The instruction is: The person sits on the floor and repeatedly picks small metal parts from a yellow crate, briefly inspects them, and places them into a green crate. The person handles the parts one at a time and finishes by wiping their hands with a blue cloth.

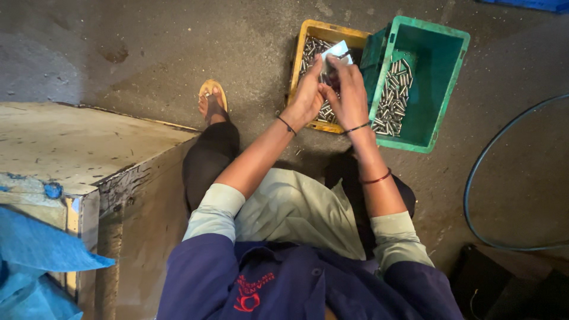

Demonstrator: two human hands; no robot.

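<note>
we see both hands raised together over two crates on the concrete floor (178, 53). the left hand (308, 95) and the right hand (348, 95) meet around a small pale flat piece (336, 50), fingers closed on it; a short metal pin may sit between them, but the view is too crowded to tell. the yellow crate (308, 35) lies right under the hands, its load of steel pins (311, 50) partly covered by them. touching its right side, the green crate (441, 77) tilts, with more pins heaped along its left wall. open floor lies to the left and beyond the crates. a worn metal box (71, 148) stands close by the left knee, a sandalled foot (212, 101) beside it. a blue hose (480, 172) curves at the right, cut off by the frame, and blue cloth (29, 261) fills the lower left corner.
</note>
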